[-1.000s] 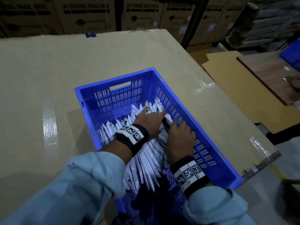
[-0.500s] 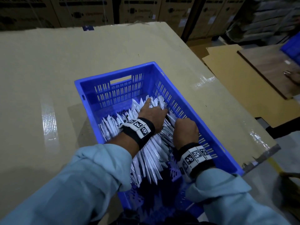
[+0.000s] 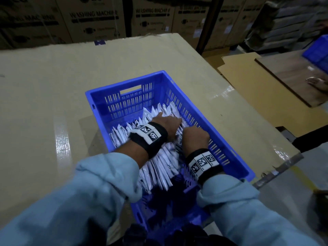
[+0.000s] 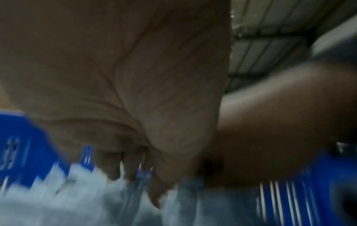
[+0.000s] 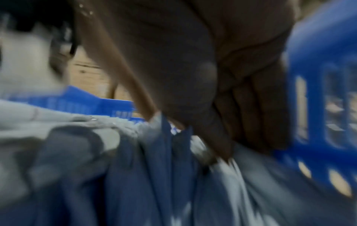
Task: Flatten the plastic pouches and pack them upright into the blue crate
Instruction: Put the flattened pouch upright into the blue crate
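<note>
Cardboard boxes [image 3: 95,16] stand behind a desk [image 3: 44,89] covered with cardboard, and the blue crate [image 3: 124,80] sits on it. White pouches [image 3: 159,164] stand on edge in a row inside the crate. The left hand [image 3: 166,124] lies on their tops with straight fingers, and the right hand [image 3: 195,137], just beside it near the right wall, reaches down among them; whether it grips any cannot be told.

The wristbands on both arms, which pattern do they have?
Black wristbands with white tags bearing black square codes, clearest in the head view.
</note>
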Demonstrator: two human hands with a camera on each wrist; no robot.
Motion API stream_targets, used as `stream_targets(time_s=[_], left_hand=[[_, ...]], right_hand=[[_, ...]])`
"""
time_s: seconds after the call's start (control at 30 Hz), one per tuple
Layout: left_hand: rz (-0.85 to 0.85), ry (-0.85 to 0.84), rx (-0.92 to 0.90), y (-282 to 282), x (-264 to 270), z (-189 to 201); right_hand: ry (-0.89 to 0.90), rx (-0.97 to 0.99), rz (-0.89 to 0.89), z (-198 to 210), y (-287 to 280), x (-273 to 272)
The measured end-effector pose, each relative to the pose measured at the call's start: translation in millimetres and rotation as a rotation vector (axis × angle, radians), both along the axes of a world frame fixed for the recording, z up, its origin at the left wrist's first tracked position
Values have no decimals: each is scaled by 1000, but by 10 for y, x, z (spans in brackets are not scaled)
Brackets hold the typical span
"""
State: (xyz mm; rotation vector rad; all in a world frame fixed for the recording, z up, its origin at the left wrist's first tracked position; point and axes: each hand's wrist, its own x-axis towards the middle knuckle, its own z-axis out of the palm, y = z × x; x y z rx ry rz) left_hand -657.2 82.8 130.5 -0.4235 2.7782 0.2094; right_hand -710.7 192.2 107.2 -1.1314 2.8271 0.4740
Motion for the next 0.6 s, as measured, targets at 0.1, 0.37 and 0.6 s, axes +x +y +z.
stream_targets(time_s=[0.1, 0.37, 0.6], left_hand=[[53, 122, 15, -44, 218, 391], [247, 438, 70, -356, 1045, 985], [376, 534, 98, -243, 1968, 905]], right_hand=[[135, 150, 29, 9, -19, 112], [122, 152, -82, 87, -11, 129], [44, 85, -192, 110, 58, 218]])
